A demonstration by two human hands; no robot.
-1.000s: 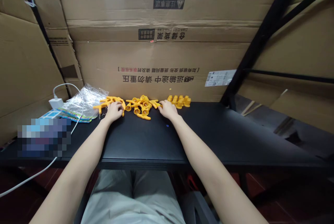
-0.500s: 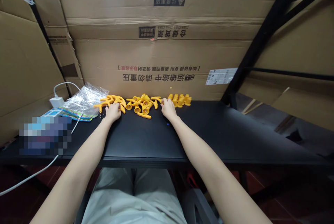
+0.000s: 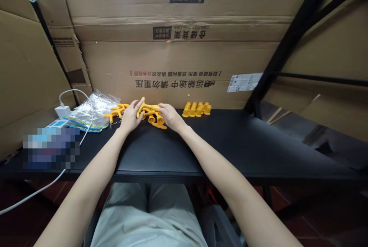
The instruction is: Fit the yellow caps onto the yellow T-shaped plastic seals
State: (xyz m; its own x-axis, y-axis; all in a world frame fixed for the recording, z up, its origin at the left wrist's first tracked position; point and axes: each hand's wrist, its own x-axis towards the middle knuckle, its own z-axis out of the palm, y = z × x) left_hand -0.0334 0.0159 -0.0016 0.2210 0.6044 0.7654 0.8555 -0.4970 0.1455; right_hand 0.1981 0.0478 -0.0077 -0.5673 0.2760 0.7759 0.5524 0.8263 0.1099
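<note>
My left hand (image 3: 131,117) is closed around the crossbar of a yellow T-shaped corkscrew handle (image 3: 143,103), raised just above the pile. The piece points right, and the fingers of my right hand (image 3: 171,117) are closed at its far end; their tips are partly hidden. Below and between my hands lie yellow bell-shaped bases (image 3: 151,119) and a loose yellow handle (image 3: 159,126). Left of my left hand, more yellow corkscrew handles (image 3: 116,111) lie heaped, with thin metal spirals (image 3: 111,124) showing.
Several yellow bell-shaped bases (image 3: 198,111) stand upright in rows to the right. At the left are a clear plastic bag (image 3: 96,109), colourful flat packets (image 3: 86,125), a white charger (image 3: 62,111) with its cable, and a blurred patch. Cardboard (image 3: 172,55) walls the black table (image 3: 230,143).
My left hand has moved right and lifted a yellow corkscrew handle. My right hand has moved left from beside the standing bases to the end of that handle.
</note>
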